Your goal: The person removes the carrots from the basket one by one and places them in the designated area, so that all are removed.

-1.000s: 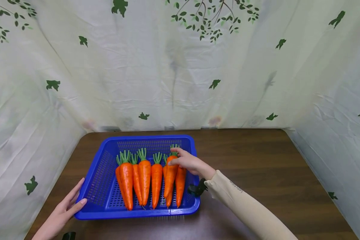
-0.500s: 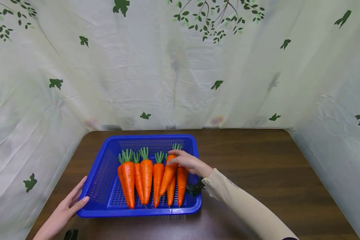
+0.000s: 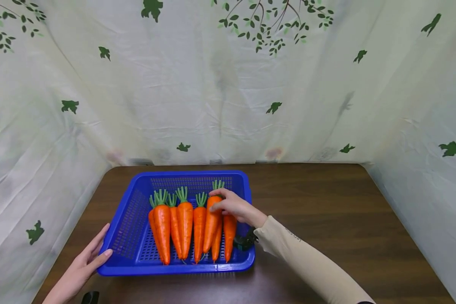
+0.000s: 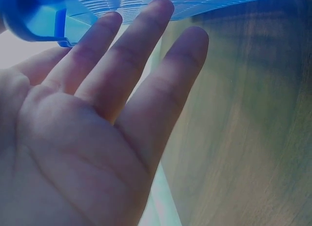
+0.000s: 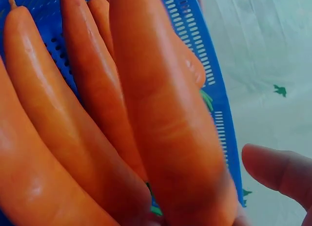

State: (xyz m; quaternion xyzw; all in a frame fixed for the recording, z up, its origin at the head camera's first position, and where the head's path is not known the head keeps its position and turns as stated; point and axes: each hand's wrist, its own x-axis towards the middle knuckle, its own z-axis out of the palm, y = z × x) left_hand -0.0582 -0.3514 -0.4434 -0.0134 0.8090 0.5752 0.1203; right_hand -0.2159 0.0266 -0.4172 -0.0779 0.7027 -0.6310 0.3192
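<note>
While left fingers [image 3: 95, 245] touch the basket [image 3: 175, 270] — right fingers [image 3: 221, 193] hold 1 carrot [image 3: 211, 221].

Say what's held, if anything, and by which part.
The right grip holds a carrot by its thick end; the left grip touches the basket at its left side.

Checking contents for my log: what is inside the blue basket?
Orange carrots with green tops lie in the basket. The right hand hides parts of some; whatever lies directly beneath the carrots is covered.
</note>
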